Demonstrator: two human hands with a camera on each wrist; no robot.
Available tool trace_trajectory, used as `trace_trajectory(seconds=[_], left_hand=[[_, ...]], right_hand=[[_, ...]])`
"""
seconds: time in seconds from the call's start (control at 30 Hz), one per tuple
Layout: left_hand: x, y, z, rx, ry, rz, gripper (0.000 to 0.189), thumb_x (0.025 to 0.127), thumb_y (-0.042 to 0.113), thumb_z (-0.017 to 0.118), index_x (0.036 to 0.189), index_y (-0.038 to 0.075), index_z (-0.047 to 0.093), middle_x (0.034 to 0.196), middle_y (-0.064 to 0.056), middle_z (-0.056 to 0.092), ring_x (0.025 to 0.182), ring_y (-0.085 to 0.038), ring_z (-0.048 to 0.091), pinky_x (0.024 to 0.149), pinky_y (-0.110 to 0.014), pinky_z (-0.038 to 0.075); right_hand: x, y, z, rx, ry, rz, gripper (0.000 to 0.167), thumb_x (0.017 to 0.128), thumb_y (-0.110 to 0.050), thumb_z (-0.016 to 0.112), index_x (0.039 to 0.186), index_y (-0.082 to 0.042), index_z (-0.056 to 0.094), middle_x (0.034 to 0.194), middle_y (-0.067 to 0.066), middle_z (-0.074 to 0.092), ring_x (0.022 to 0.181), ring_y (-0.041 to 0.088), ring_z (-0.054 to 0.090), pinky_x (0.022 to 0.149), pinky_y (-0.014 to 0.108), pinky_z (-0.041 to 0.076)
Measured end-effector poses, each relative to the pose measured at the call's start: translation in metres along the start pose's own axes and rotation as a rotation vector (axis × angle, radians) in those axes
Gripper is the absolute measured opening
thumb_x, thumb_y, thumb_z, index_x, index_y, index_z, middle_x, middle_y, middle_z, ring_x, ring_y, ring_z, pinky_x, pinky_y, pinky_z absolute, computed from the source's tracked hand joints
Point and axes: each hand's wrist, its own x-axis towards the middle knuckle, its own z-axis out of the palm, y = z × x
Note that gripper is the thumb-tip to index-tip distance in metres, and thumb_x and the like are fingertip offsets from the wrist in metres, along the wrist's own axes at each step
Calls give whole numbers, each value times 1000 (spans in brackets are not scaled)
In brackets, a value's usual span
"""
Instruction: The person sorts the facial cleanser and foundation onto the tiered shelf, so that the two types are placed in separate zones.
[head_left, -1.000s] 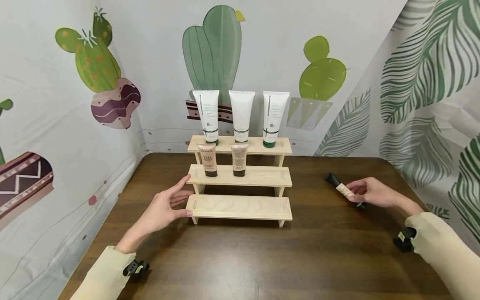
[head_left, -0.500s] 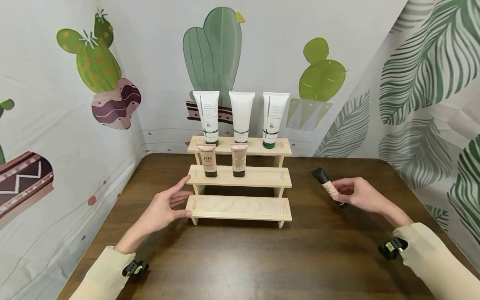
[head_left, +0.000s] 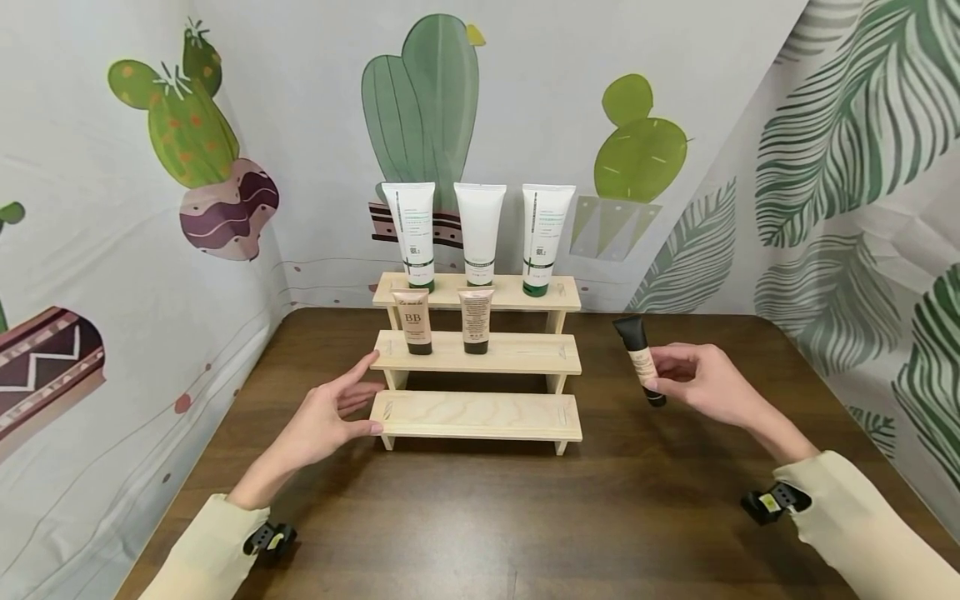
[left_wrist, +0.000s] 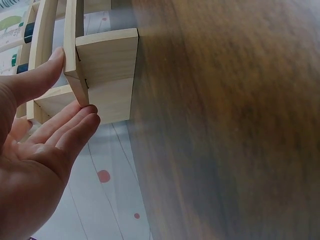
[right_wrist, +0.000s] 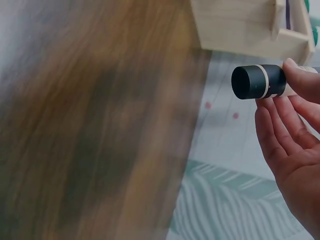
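In the head view my right hand (head_left: 701, 385) pinches a black-and-beige cosmetic tube (head_left: 641, 357) between thumb and fingers. The tube hangs almost upright right of the wooden stand, flat black end on top. Its round black cap (right_wrist: 250, 82) faces the right wrist camera. My left hand (head_left: 318, 421) touches the left end of the three-step wooden stand (head_left: 480, 414) with fairly straight fingers, its thumb at the bottom step. Fingers (left_wrist: 75, 130) meet that step's end in the left wrist view. Two beige BB cream tubes (head_left: 414, 323) stand on the middle step.
Three white tubes with green caps (head_left: 480, 233) stand upright along the top step. The bottom step bears nothing. The stand rests on a brown wooden table (head_left: 480, 517), and a cactus-patterned cloth (head_left: 315, 108) hangs behind it.
My right hand has moved left toward the stand with the tube, which has turned from lying slanted to nearly upright. The left hand stays at the stand's left end.
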Motion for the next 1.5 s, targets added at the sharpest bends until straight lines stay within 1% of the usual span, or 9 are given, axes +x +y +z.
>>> trace_trajectory(seconds=[0.27,0.53,0.6,0.7,0.9,1.1,1.23,1.37,1.5], left_hand=[[0,0,0,-12,-1,9,108,79,-6,90,167,19,32,134,-25,67,125,-37,65,103,-46,56],[0,0,-1,-18,-2,23,108,79,-6,90,167,17,32,135,-24,67,126,-37,65,103,-49,55],[0,0,-1,-17,-2,23,108,79,-6,90,167,17,32,135,-24,67,126,-37,65,103,-48,55],[0,1,-1,-14,-1,22,108,79,-6,90,167,17,32,135,-24,67,125,-37,65,103,-46,56],[0,2,-1,-11,1,16,108,79,-6,90,167,17,32,134,-24,67,125,-37,65,103,-47,56],[1,1,0,-16,2,16,108,79,-6,90,167,18,33,134,-25,67,125,-37,65,103,-48,55],[1,-1,1,-10,-2,10,108,79,-5,90,167,19,32,135,-24,67,125,-36,65,103,-46,56],[1,-2,1,-13,-1,7,108,79,-5,90,167,19,32,134,-24,67,125,-36,66,103,-47,56],[1,-3,0,-18,4,7,108,79,-4,91,167,21,33,134,-22,68,124,-35,66,103,-48,56]], right_hand=[[6,-23,4,28,84,-36,36,86,0,86,120,4,76,99,9,77,85,12,73,73,13,57],[18,-46,10,19,154,-24,34,86,-5,88,117,1,78,96,9,78,85,9,73,74,12,55],[22,-51,12,28,175,-26,33,86,-6,88,117,0,78,95,9,79,85,8,73,75,12,55],[28,-59,16,73,194,-30,33,86,-5,88,118,0,78,97,11,79,87,7,74,77,13,57],[45,-74,32,188,187,-46,32,88,-3,86,119,0,77,104,13,79,91,9,75,79,17,61],[63,-84,55,257,175,-57,27,88,-1,86,114,0,79,100,11,79,92,14,76,76,19,61],[75,-87,69,289,159,-70,28,88,-1,86,115,0,79,100,11,79,92,21,76,76,20,61],[84,-88,80,327,147,-84,31,87,2,85,118,1,78,99,13,79,91,27,77,75,23,62],[91,-88,88,361,159,-108,34,86,7,85,119,4,77,99,15,78,90,30,77,79,25,64]])
